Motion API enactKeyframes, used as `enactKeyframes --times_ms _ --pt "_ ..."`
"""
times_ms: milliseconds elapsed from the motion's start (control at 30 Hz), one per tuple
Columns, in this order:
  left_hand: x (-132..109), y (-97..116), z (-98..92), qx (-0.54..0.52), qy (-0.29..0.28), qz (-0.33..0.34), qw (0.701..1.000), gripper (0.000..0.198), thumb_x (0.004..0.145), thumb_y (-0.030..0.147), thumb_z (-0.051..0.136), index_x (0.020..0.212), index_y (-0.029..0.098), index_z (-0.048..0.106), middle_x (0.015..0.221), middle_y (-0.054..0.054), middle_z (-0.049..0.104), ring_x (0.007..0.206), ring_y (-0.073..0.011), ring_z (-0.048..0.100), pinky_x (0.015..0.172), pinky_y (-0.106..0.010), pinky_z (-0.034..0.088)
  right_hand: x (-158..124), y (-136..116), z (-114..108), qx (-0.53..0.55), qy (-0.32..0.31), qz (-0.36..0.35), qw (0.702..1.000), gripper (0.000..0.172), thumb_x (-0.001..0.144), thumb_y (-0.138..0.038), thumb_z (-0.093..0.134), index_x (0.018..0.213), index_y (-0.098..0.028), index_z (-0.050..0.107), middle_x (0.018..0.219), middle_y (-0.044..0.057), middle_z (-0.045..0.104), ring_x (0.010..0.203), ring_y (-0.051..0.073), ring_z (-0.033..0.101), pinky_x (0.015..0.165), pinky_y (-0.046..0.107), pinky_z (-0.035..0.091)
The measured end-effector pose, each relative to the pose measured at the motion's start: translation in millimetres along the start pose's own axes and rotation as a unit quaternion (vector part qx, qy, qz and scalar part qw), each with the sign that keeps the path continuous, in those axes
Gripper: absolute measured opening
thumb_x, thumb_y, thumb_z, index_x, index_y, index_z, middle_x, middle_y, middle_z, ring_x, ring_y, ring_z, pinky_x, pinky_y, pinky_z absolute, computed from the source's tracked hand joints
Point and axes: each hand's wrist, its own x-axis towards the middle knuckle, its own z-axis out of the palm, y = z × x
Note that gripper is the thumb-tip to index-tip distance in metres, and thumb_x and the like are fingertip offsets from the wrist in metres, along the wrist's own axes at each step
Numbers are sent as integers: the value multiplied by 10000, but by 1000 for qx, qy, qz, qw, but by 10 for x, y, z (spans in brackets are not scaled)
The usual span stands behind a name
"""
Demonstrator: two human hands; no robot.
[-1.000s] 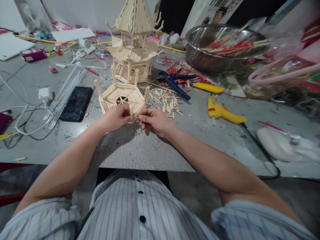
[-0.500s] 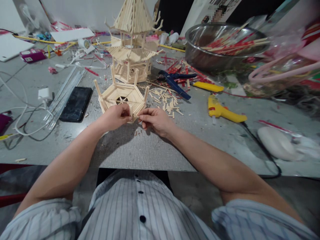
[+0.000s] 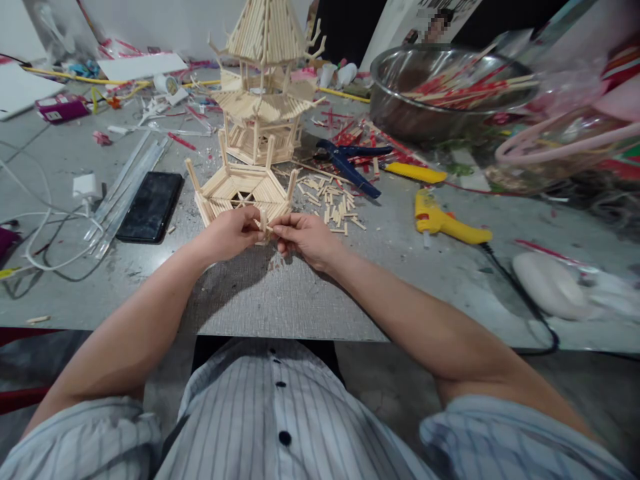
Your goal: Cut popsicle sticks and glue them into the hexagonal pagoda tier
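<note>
A hexagonal base of pale wooden sticks (image 3: 219, 188), with posts standing at its corners, lies on the table in front of me. At its near edge, my left hand (image 3: 229, 235) is closed in a pinch around a short upright post (image 3: 263, 219). My right hand (image 3: 314, 241) meets it from the right, thumb and finger pressed together on a small wooden stick whose tip points at that post. The fingers cover most of this stick. Just behind the base rises a tiered stick pagoda (image 3: 266, 41) with a pointed roof.
Short cut sticks (image 3: 336, 203) lie right of the base, near blue-handled pliers (image 3: 350, 170) and a yellow cutter knife (image 3: 416, 173). Farther right are a yellow glue gun (image 3: 455, 225) and a metal bowl (image 3: 395, 110) of sticks. A black phone (image 3: 151, 207) lies left, beside cables.
My right hand has shifted slightly left, bringing its fingertips and the small stick closer to the post. My left hand stays in its pinch; the view has tilted a little.
</note>
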Motion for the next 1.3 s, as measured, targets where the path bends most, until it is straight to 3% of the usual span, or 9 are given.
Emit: enactKeyframes --times_ms 367,533,700,867,1033,1133,1200,1267,1300 --pt "10 -11 9 31 12 -8 999 102 776 226 550 832 145 573 701 -16 607 601 -96 512 558 -227 365 -1 -22 -6 28 -21 -10 999 138 682 -216 695 741 -161 583 548 -57 582 404 53 516 388 177 436" --pt "1 -2 16 88 32 6 996 183 770 311 574 833 142 606 674 -10 596 586 -98 489 551 -229 342 0 5 -4 12 -21 -16 1000 160 665 -234 709 737 -166 583 536 -61 572 406 54 515 388 180 443" --pt "-30 78 31 158 56 13 986 191 801 280 503 842 143 630 652 -17 585 576 -106 486 563 -242 334 -38 -40 -11 -30 -15 -33 999 141 679 -238 691 746 -161 594 603 -37 607 396 57 513 360 187 420" --pt "-33 88 46 164 78 3 983 167 774 272 503 732 148 607 571 8 523 531 -94 444 535 -237 313 -60 -242 -175 -71 53 -91 992 131 713 -274 673 751 -171 602 616 -22 614 394 53 486 362 192 402" --pt "13 -30 85 46 57 17 997 195 766 318 520 702 147 588 582 18 509 536 -83 431 538 -230 342 188 -451 -418 -144 111 -165 969 106 758 -273 642 753 -181 590 642 -4 599 409 57 466 380 206 382" --pt "26 -57 78 -31 42 4 999 172 739 315 550 704 149 577 604 15 525 549 -82 450 549 -229 364 496 -516 -527 -272 140 -216 927 52 788 -219 581 799 -176 607 699 17 608 498 95 535 475 247 444" --pt "17 -39 44 -54 26 -10 998 145 722 291 559 696 149 573 614 8 542 559 -85 469 558 -232 376 742 -534 -596 -401 149 -271 863 111 771 -158 557 853 -161 632 790 51 634 700 170 618 644 325 500" --pt "-3 -4 -6 -42 14 -24 999 129 712 275 559 689 148 573 615 1 555 564 -92 484 569 -240 387 1005 -538 -673 -501 171 -309 790 180 737 -111 559 892 -140 647 930 103 648 914 238 611 833 406 471" --pt "-14 14 -33 -27 11 -30 999 126 710 271 557 687 148 574 615 -2 561 568 -97 491 576 -245 392 1137 -535 -715 -525 187 -314 769 219 744 -114 551 943 -133 643 997 125 640 974 255 595 886 430 445"
